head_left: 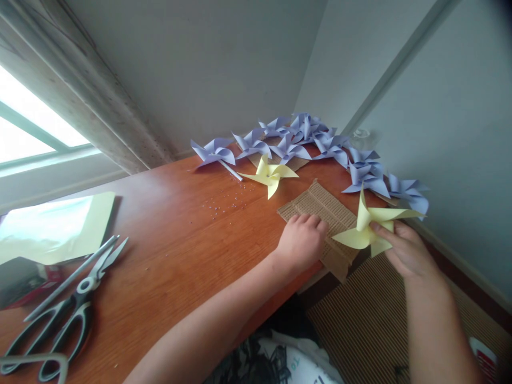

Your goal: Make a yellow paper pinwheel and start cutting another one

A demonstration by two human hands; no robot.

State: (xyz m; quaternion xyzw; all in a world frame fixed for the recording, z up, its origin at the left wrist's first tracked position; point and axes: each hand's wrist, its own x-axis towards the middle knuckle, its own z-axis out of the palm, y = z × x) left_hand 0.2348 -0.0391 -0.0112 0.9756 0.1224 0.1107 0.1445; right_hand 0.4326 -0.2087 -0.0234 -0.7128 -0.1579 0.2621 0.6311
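- The step in hand looks like pinwheel assembly: the person is holding a folded yellow paper pinwheel (370, 228) at the 3 o'clock side of the view, just over the right end of a strip of corrugated cardboard (320, 205).
- The right hand (404, 249) is pinching that pinwheel near its centre, with one finger lying across the front of the folded points and the other fingers curled behind; the grip is closed on the paper, not spread.
- The left hand (301, 241) is resting knuckles-up on the cardboard strip, with fingers curled under and pressed together, pinning the strip to the wooden table (172, 250).
- The pinwheel's 4 blades are fanning out above and beside the right hand, clear of the table edge.
- As a judgement, the next move is calling for a steady centre pinch so the folded points are not springing apart.
- A 2nd yellow pinwheel (270, 174) is lying flat at 12 o'clock from the left hand, with a row of lilac pinwheels (304, 136) arcing behind it.
- Small beads (226, 202) are scattered at 10 o'clock from the left hand.
- Scissors (60, 314) and a sheet of yellow paper (56, 224) are lying well apart at 9 o'clock.
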